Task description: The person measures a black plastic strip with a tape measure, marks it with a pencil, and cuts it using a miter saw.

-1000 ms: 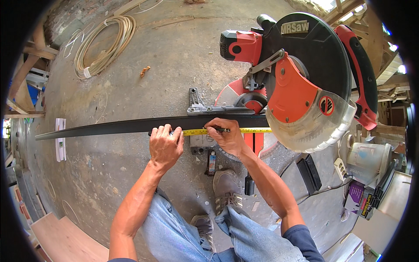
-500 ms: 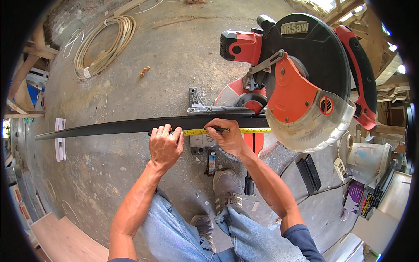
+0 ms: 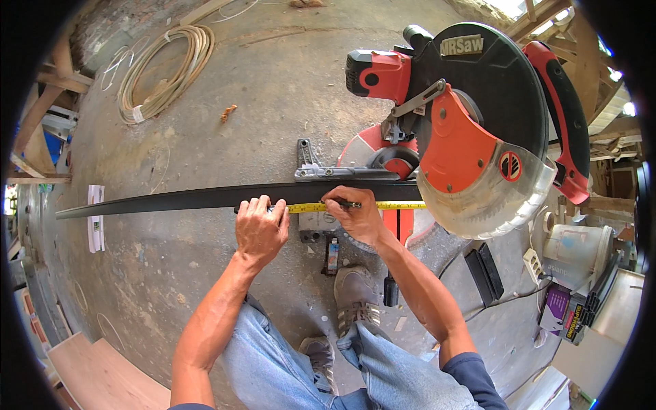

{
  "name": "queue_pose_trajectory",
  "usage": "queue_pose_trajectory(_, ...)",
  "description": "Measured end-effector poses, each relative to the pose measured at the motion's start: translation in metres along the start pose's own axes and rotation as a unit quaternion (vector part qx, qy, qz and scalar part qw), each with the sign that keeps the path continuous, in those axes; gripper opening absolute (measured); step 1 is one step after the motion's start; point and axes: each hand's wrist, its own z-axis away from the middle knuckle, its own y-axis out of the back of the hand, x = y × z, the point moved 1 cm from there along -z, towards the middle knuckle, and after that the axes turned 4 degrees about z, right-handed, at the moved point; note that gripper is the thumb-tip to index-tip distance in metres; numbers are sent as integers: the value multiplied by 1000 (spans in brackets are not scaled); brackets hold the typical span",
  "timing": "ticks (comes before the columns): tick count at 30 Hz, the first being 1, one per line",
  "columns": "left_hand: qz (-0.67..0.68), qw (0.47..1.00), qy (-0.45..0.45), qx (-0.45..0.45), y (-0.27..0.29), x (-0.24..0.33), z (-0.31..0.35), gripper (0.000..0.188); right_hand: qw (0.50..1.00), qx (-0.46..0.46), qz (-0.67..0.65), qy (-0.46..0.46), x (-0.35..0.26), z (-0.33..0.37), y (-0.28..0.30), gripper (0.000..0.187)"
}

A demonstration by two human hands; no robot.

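A long black strip [image 3: 171,199] lies across the base of a red and black mitre saw [image 3: 478,130], along its metal fence [image 3: 342,173]. A yellow measuring tape [image 3: 307,208] is stretched along the strip's near edge. My left hand [image 3: 261,229] is closed at the left end of the visible tape, its fingers pressed on the strip's near edge; a dark piece shows between them, partly hidden. In a pinch, my right hand [image 3: 359,215] holds a black pen [image 3: 350,203] over the tape. The clear blade guard [image 3: 482,198] covers the blade, right of my right hand.
A white block-like piece [image 3: 96,219] lies under the strip's far left end. Behind is a coiled hose [image 3: 198,51]. On the right are a white bucket [image 3: 579,254], a power strip [image 3: 531,265], a black piece [image 3: 484,273] and a cable. A small lighter-like item [image 3: 333,255] lies near my shoe.
Almost nothing differs. Both hands keep their hold on the tape and the pen, and the view has shifted very slightly.
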Motion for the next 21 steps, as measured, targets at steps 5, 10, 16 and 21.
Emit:
queue_pose_trajectory(5, -1, 1000, 0, 0, 0, -1, 1, 17, 1000, 15, 1, 2, -1, -1, -3, 10)
queue_pose_trajectory(10, -1, 1000, 3, -5, -1, 1, 0, 16, 998, 25, -55, -32, 1, 4, -3, 12)
queue_pose_trajectory(16, 6, 1000, 0, 15, -1, -2, 3, 15, 927, 211, -285, -126, -13, 63, 14, 29)
queue_pose_trajectory(21, 4, 1000, 1, 15, -2, -1, 1, 13, 850, 421, -301, -100, 14, 113, 37, 31)
